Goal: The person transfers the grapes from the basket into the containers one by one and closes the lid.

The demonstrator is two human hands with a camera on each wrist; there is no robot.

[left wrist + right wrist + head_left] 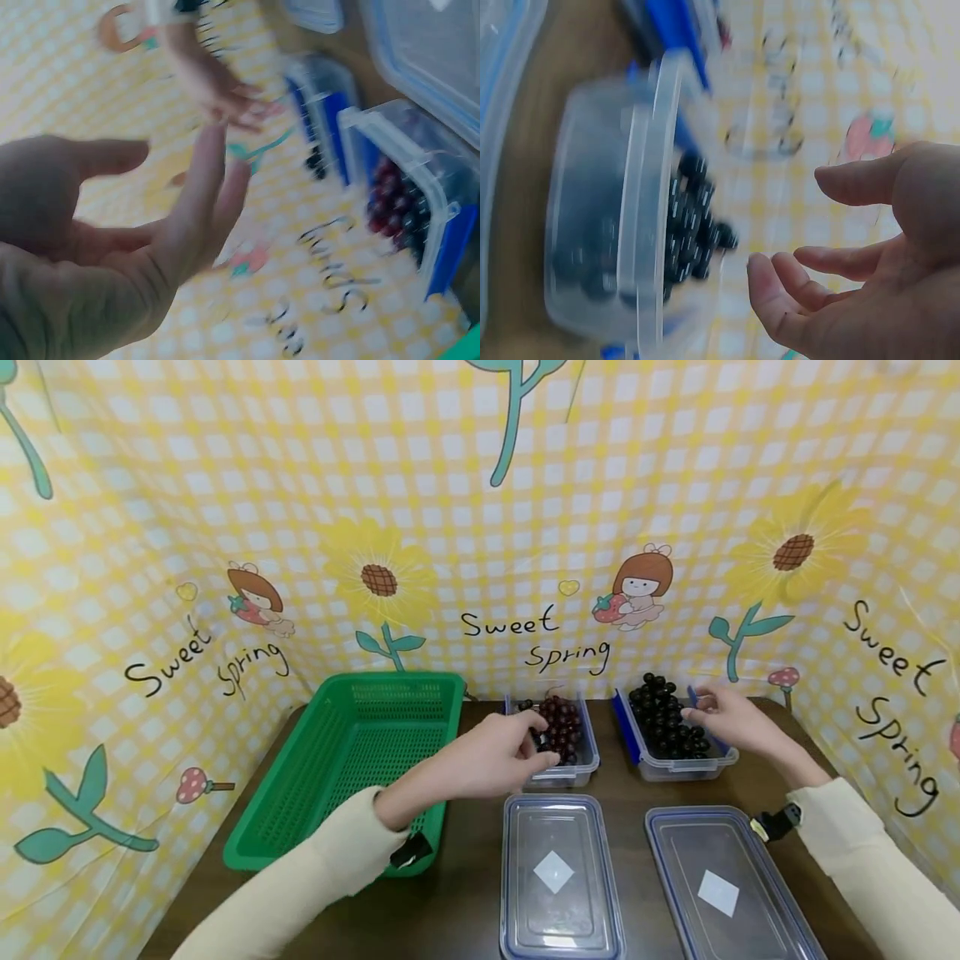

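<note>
My left hand (487, 757) hovers at the near left of a clear plastic container (558, 776) holding a bunch of dark red grapes (562, 727). Its thumb and fingers are spread and curve loosely, with nothing between them in the left wrist view. Beside the right-hand clear container (686, 768), my right hand (723, 718) is held with relaxed fingers. That container holds a bunch of black grapes (660, 714), heaped above the rim. In the right wrist view, a gap shows between the fingertips and the black grapes (694, 225). Blue clips (627, 727) hang unfastened on the containers.
A green plastic basket (341, 693) stands at the left of the dark table (472, 893). Two clear lids with blue edging lie in front of the containers, the left lid (555, 827) and the right lid (705, 843), each bearing a white square. Yellow checked cloth (480, 543) hangs behind.
</note>
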